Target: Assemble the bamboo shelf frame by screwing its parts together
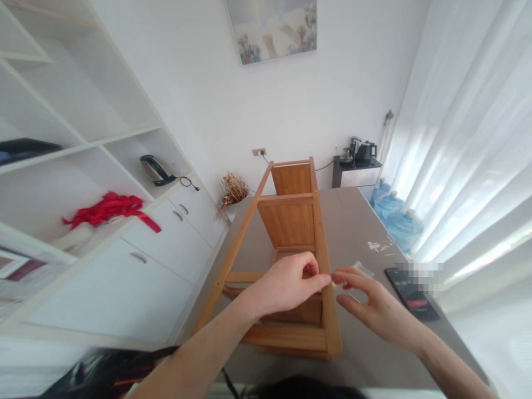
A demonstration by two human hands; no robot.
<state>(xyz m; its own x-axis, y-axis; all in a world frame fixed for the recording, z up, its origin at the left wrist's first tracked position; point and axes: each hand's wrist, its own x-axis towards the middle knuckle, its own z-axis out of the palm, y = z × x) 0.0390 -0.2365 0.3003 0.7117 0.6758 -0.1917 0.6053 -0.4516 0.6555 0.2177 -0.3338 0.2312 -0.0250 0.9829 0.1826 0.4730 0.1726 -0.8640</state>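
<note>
A wooden shelf frame [325,244] with slatted panels lies on the grey table [344,221]. My left hand [286,282] reaches over its right rail, with thumb and fingers brought together at the outer edge. Something small and pale shows at the fingertips, too small to name. Just right of the rail is my right hand [374,305], its index finger close to the left thumb and its own thumb held apart. A thin metal rod [353,298] shows between the right thumb and fingers; whether it is held or lies on the table, I cannot tell.
On the table's right side are a black phone [415,296], a clear plastic bag [363,270] and white scraps [379,246]. Blue water jugs [403,227] stand beyond that edge, by the curtain. White cabinets [166,244] line the left; a dried plant [233,189] stands behind.
</note>
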